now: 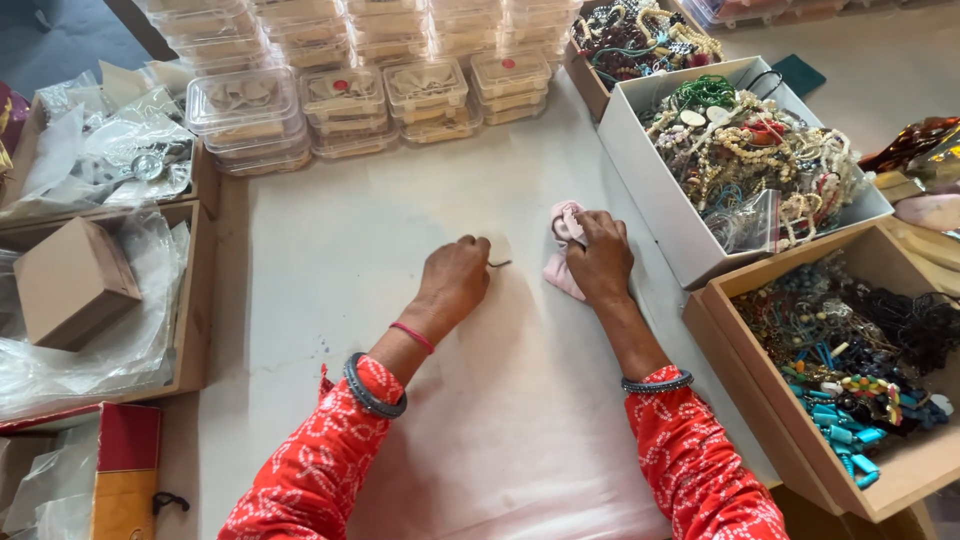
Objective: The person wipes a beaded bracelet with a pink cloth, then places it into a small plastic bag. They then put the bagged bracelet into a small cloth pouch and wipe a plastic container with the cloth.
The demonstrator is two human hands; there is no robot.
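Here my left hand (455, 280) is curled closed, pinching a thin dark pin (499, 264) that lies flat on the white worktop (380, 240), its long axis pointing toward three o'clock. Just beside it at three o'clock, my right hand (600, 255) presses down with bent fingers on a small pink pouch (562, 240), whose length runs from twelve to six o'clock.
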